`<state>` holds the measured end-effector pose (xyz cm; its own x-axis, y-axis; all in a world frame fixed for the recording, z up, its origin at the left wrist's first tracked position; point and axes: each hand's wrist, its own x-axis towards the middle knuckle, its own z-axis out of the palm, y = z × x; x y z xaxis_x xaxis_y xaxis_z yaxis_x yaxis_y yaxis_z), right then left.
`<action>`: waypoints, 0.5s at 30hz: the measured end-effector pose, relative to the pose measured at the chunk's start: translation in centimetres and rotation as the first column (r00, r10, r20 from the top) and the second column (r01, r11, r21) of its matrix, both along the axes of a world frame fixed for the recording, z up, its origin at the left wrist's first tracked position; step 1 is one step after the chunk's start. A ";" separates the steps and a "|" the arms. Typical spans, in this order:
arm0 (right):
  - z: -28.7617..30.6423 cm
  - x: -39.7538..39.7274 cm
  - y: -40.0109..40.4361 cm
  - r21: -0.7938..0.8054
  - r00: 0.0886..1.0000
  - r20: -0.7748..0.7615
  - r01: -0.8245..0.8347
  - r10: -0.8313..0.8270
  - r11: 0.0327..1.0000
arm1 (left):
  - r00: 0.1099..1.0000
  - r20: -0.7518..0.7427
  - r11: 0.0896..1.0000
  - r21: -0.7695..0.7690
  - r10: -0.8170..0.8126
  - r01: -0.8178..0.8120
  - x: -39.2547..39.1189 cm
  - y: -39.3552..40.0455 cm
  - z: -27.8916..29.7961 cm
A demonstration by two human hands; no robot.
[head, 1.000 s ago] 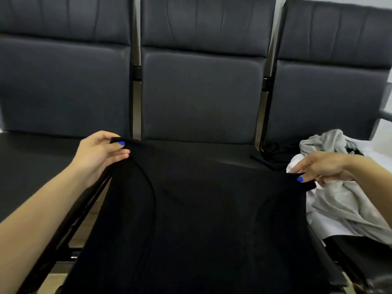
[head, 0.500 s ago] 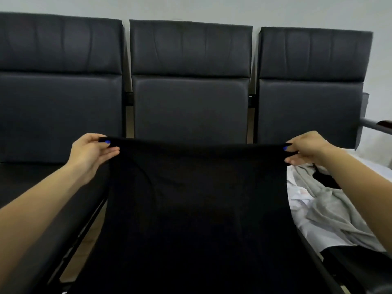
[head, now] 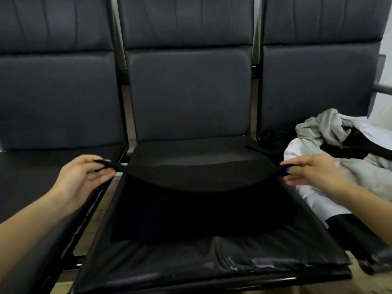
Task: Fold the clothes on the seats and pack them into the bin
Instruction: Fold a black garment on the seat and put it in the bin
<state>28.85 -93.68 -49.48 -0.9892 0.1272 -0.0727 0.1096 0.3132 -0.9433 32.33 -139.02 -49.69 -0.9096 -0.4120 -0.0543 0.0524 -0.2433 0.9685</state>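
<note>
We've got the black garment (head: 201,209) laid on the middle seat (head: 212,262) at 6 o'clock, first fold underway. L hand (head: 82,179) at 9 and R hand (head: 314,172) at 3 each pinch a corner, arms spread. Unfolded clothes pile (head: 339,162) waits at 2; no bin in view.

A row of three dark padded seats (head: 188,96) with stitched backrests is seen joined on a metal frame (head: 125,132). A pale wall (head: 387,24) is visible at upper right, and tan flooring (head: 99,211) shows between the seats.
</note>
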 end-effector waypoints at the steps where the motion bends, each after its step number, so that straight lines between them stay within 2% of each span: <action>1: -1.4 0.6 -0.2 -0.002 0.999 0.047 -0.027 0.027 1.000 | 0.999 0.031 1.000 -0.010 -0.029 0.029 0.8 0.1 -0.8; 4: -4.9 1.8 -0.4 0.065 0.981 0.147 -0.135 0.124 0.989 | 0.987 0.121 0.993 -0.040 -0.108 0.114 2.7 0.8 -3.5; 6: -6.1 1.9 -0.1 0.203 0.977 0.117 -0.201 0.180 0.958 | 0.984 0.134 0.992 -0.029 -0.118 0.123 3.5 1.3 -4.9; 9: -6.1 2.1 0.1 0.474 0.973 0.023 -0.212 0.229 0.854 | 0.988 0.117 0.990 -0.086 -0.097 0.108 4.1 1.7 -6.2; 11: -5.7 2.0 0.1 0.612 0.961 0.005 -0.223 0.278 0.759 | 0.989 0.107 0.968 -0.221 -0.098 0.120 4.2 1.5 -6.7; 12: -5.5 2.1 0.1 0.648 0.958 0.002 -0.219 0.286 0.729 | 0.987 0.104 0.928 -0.341 -0.121 0.150 4.3 1.3 -6.9; 13: -5.2 2.2 0.4 0.671 0.959 -0.009 -0.205 0.283 0.713 | 0.982 0.109 0.843 -0.503 -0.157 0.190 4.5 0.9 -7.1; 14: -5.0 2.3 0.7 0.681 0.963 -0.018 -0.185 0.269 0.708 | 0.974 0.123 0.700 -0.678 -0.189 0.222 4.8 0.4 -7.1; 15: -4.8 2.4 1.2 0.688 0.968 -0.024 -0.164 0.248 0.707 | 0.967 0.139 0.520 -0.822 -0.214 0.233 5.1 -0.1 -7.1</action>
<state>31.21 -92.48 -54.24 -0.9924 -0.1077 0.0591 -0.1229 0.8736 -0.4709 37.48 -139.07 -56.76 -0.9811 -0.0647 0.1823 0.0942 0.6632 0.7425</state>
